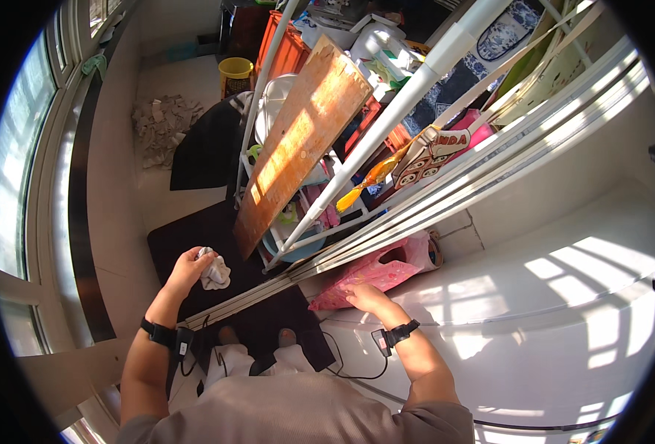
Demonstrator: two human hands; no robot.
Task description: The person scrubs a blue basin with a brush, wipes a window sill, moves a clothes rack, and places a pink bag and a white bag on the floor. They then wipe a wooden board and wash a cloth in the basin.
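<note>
My left hand (187,269) grips a crumpled white cloth (214,272), held above a dark floor mat (175,241). The cloth bulges out past my fingertips. My right hand (369,298) is in front of a pink plastic bag (385,269) printed with small patterns. Its fingers are slightly bent, with the thumb apart, and nothing shows in them. Whether the fingertips touch the bag I cannot tell. The bag lies beside the sliding door track (327,258), and the end of a roll-like object (435,250) shows at its far end.
A long wooden board (305,144) leans against a white pipe rack (380,111). Behind are a yellow basket (236,72), an orange crate (283,44) and a heap of scraps (163,127). A panda-print bag (430,158) hangs right. Windows (25,161) line the left; cables trail from my wristbands.
</note>
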